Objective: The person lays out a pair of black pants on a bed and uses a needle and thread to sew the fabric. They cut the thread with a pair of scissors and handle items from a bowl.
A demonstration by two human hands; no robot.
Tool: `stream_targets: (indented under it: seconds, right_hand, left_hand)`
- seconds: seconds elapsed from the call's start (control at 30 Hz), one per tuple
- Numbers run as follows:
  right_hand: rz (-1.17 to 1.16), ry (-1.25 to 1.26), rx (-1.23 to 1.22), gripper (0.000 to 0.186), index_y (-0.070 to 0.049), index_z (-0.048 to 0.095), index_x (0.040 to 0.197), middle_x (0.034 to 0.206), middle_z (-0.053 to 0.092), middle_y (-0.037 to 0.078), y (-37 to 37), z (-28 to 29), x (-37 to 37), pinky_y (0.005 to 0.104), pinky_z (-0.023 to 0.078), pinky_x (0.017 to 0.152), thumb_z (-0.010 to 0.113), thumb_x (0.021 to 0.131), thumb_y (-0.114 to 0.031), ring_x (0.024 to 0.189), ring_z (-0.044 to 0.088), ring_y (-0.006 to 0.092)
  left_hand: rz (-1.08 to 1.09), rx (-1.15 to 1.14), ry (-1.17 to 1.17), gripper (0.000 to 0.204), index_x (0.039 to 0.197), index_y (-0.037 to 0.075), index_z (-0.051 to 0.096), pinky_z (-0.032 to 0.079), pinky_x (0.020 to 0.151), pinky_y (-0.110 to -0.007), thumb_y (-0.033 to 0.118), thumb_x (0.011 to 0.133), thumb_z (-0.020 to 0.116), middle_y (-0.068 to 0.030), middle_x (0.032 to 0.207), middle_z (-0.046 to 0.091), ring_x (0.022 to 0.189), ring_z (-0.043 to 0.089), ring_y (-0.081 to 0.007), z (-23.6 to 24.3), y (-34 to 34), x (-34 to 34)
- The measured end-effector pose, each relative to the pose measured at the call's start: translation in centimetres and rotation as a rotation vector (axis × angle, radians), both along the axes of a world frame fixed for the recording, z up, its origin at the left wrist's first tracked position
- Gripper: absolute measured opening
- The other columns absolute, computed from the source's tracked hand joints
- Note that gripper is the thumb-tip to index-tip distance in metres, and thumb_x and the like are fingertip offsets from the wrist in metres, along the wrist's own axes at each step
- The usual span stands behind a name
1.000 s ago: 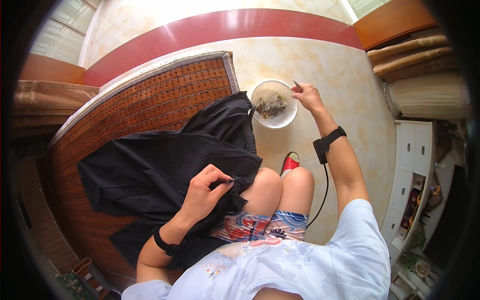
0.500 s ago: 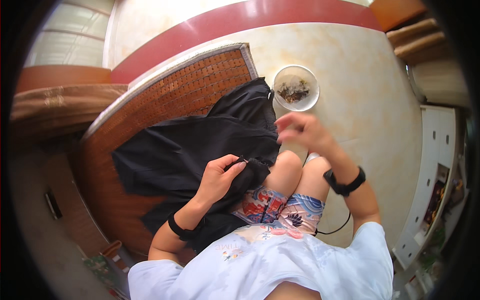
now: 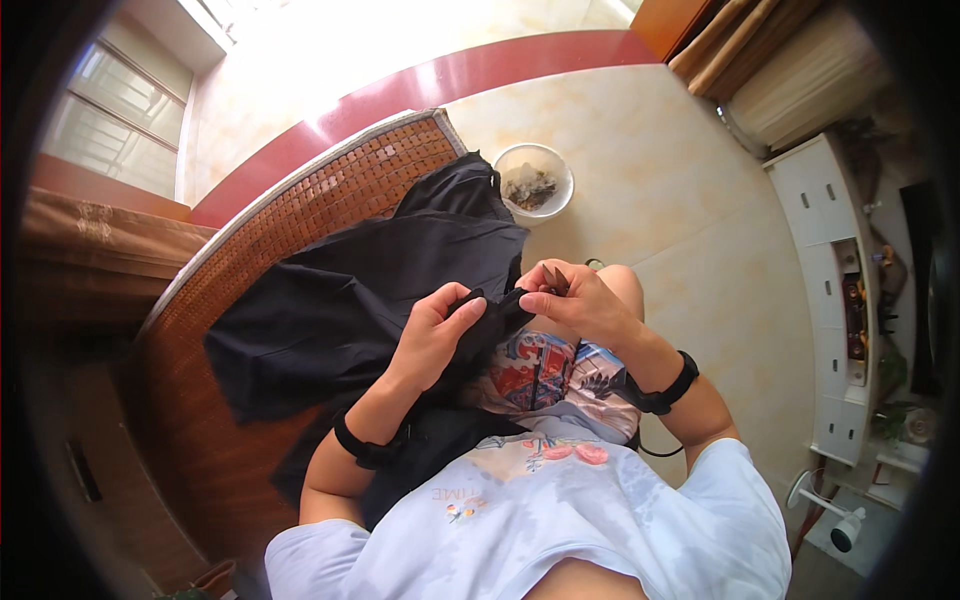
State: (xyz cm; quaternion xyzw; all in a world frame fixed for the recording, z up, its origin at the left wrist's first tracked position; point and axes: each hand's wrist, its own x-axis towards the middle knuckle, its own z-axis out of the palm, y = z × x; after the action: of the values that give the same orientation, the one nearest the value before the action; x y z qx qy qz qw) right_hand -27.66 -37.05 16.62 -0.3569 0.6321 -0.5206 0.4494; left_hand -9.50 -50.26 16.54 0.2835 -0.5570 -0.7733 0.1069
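Observation:
A large black garment [image 3: 350,275] with a gathered edge is spread over the mat and across my lap. My left hand [image 3: 437,325] is closed, pinching part of the cloth between thumb and fingers. Just to its right, my right hand [image 3: 575,302] grips the same cloth with thumb and fingertips, so a short stretch of fabric runs between the two. Two dark pointed blades, like those of small thread snips [image 3: 555,280], stick up from the right hand's fingers; their handles are hidden in the hand.
A round white bin [image 3: 535,183] with scraps in it stands on the tiled floor beyond my knees. The woven brown mat [image 3: 350,170] lies under the garment. A white cabinet [image 3: 825,300] runs along the right, near a white camera-like device [image 3: 847,530].
My right hand has come down and left from near the bin and now grips the cloth beside my left hand. Blades now show in it. The whole view has turned somewhat.

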Motion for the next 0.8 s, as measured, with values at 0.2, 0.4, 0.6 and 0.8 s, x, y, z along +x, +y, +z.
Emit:
stream_targets:
  seconds: [0.2, 0.4, 0.6, 0.8]
  right_hand:
    - [0.009, 0.060, -0.028, 0.016, -0.003, 0.058, 0.084, 0.065, 0.050, -0.005, 4.4, 2.0, 1.8, 0.0205, 0.032, 0.051, 0.068, 0.089, -0.014, 0.058, 0.042, 0.0018]
    - [-0.158, -0.216, 0.117, 0.016, -0.002, 0.060, 0.096, 0.075, 0.055, -0.005, 7.0, -1.3, 1.0, 0.0195, 0.040, 0.058, 0.065, 0.091, -0.016, 0.065, 0.048, 0.0025]
    - [-0.215, 0.049, 0.023, 0.023, 0.001, 0.060, 0.112, 0.082, 0.066, 0.002, 8.6, 3.5, 1.4, 0.0226, 0.047, 0.056, 0.050, 0.099, -0.015, 0.063, 0.060, 0.0072]
    - [0.002, 0.399, 0.188, 0.022, 0.001, 0.059, 0.082, 0.056, 0.057, 0.013, 7.7, 5.4, 3.2, 0.0331, 0.047, 0.050, 0.052, 0.095, -0.015, 0.049, 0.061, 0.0244]
  left_hand:
    - [-0.045, 0.378, 0.059, 0.016, 0.095, 0.003, 0.065, 0.047, 0.062, -0.019, 0.018, 0.094, 0.062, 0.0025, 0.083, 0.065, 0.072, 0.057, -0.0029, 0.4, 4.3, 0.6]
    - [0.039, 0.559, 0.124, 0.019, 0.102, 0.001, 0.064, 0.053, 0.072, -0.022, 0.017, 0.098, 0.055, -0.0033, 0.096, 0.068, 0.080, 0.064, -0.0078, -1.7, 6.7, -0.9]
    - [0.044, 0.369, 0.127, 0.019, 0.103, 0.001, 0.064, 0.049, 0.071, -0.020, 0.016, 0.099, 0.053, -0.0007, 0.094, 0.066, 0.080, 0.060, -0.0048, -1.9, 6.7, -2.3]
    - [0.074, 0.306, 0.123, 0.017, 0.099, 0.001, 0.063, 0.047, 0.068, -0.019, 0.015, 0.099, 0.053, 0.0014, 0.090, 0.065, 0.077, 0.057, -0.0020, -1.3, 6.8, -2.9]
